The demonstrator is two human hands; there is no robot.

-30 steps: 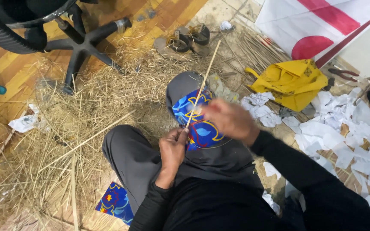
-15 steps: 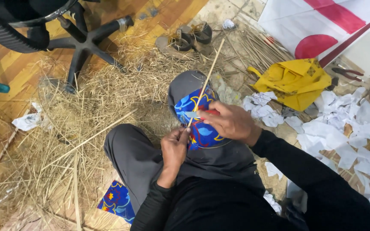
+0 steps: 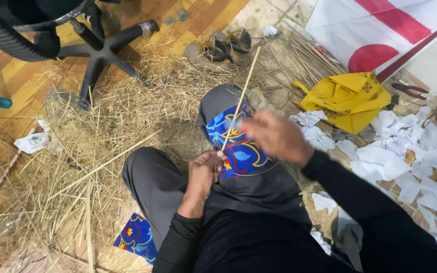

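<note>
Over the lap, the left hand (image 3: 206, 174) pinches the lower end of a thin stick (image 3: 238, 101) while the blurred right hand (image 3: 278, 136), fingers seemingly curled, works beside its middle. Blue patterned cloth (image 3: 238, 146) lies beneath; straw (image 3: 102, 131) and white paper scraps (image 3: 410, 151) lie around, so work looks mid-way.

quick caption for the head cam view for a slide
Seated on a straw-strewn floor, a person's left hand grips a thin stick while the right hand works along it.

Both hands (image 3: 238, 156) grip a thin stick (image 3: 241, 96) over straw (image 3: 107, 126).
</note>
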